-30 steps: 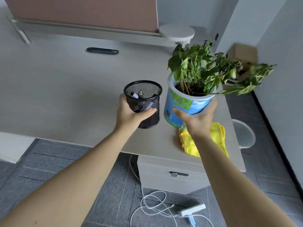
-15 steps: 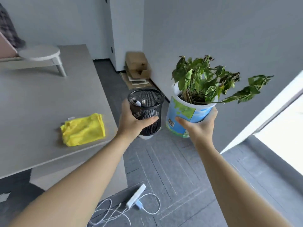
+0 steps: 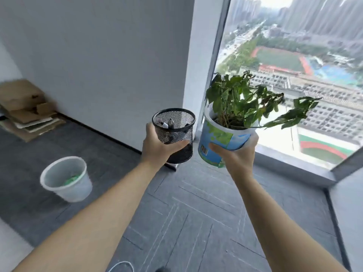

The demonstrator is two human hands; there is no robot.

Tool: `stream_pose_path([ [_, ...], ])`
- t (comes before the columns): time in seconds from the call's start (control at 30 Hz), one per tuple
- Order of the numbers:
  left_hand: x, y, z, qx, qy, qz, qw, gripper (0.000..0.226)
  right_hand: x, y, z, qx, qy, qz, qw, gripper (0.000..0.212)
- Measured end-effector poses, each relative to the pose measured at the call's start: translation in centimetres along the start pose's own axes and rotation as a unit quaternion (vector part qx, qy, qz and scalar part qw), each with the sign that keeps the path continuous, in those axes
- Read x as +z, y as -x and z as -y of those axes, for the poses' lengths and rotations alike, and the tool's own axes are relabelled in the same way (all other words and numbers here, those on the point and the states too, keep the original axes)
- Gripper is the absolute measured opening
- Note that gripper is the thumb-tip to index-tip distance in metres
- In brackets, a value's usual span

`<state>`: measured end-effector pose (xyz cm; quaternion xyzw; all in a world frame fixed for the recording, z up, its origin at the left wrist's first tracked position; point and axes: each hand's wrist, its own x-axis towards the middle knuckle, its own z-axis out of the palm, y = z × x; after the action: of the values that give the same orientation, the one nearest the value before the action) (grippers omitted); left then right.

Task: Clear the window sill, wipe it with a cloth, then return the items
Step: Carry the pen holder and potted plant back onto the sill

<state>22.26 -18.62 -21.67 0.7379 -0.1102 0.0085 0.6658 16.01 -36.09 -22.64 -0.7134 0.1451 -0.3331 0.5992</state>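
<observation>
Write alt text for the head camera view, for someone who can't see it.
A person's left hand holds a black mesh pen holder and the right hand a potted plant, both carried above grey floor toward a low window sill. A white wastebasket stands on the floor at left.

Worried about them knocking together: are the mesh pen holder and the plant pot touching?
Apart. The head view shows floor between the mesh pen holder and plant pot.
</observation>
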Motion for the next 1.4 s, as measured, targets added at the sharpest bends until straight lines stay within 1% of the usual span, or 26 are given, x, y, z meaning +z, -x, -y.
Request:
stream_pose_path([
  [0.1, 5.0, -4.0, 0.0, -0.003, 0.012, 0.065, 0.998, 0.067, -2.7, -3.9, -1.2, 0.0, 0.016, -0.055, 0.998, 0.082],
  [0.27, 12.4, -10.7, -0.3, 0.014, 0.009, 0.135, 0.991, 0.062, -6.1, -10.5, -3.1, 0.005, 0.032, -0.131, 0.991, 0.085],
  [0.33, 15.2, -12.8, -0.6, 0.015, 0.006, 0.158, 0.987, 0.066, -7.5, -12.6, -4.0, 0.007, 0.039, -0.152, 0.988, 0.085],
  [0.5, 22.3, -17.4, 0.0, 0.008, -0.01, 0.197, 0.98, 0.085, -11.0, -18.0, -6.7, 0.01, 0.045, -0.199, 0.979, 0.084],
  [0.57, 25.3, -19.1, 0.5, 0.003, -0.015, 0.208, 0.978, 0.086, -12.6, -20.3, -8.1, 0.017, 0.047, -0.206, 0.977, 0.084],
  [0.67, 30.4, -21.9, 1.5, -0.003, -0.021, 0.225, 0.974, 0.082, -15.6, -24.4, -10.9, 0.024, 0.058, -0.206, 0.976, 0.082],
  [0.77, 36.1, -24.8, 2.5, -0.004, -0.023, 0.226, 0.974, 0.079, -18.7, -29.3, -14.0, 0.027, 0.072, -0.211, 0.974, 0.078],
  [1.0, 49.8, -31.5, 5.3, -0.028, -0.033, 0.213, 0.976, 0.09, -25.9, -41.1, -21.4, 0.06, 0.084, -0.2, 0.974, 0.077],
  [1.17, 56.9, -36.2, 9.1, -0.064, -0.037, 0.218, 0.973, 0.088, -29.1, -47.5, -27.4, 0.09, 0.085, -0.195, 0.973, 0.07],
  [1.4, 67.1, -44.5, 16.5, -0.102, -0.033, 0.226, 0.968, 0.089, -31.1, -57.2, -37.5, 0.121, 0.089, -0.206, 0.967, 0.07],
])
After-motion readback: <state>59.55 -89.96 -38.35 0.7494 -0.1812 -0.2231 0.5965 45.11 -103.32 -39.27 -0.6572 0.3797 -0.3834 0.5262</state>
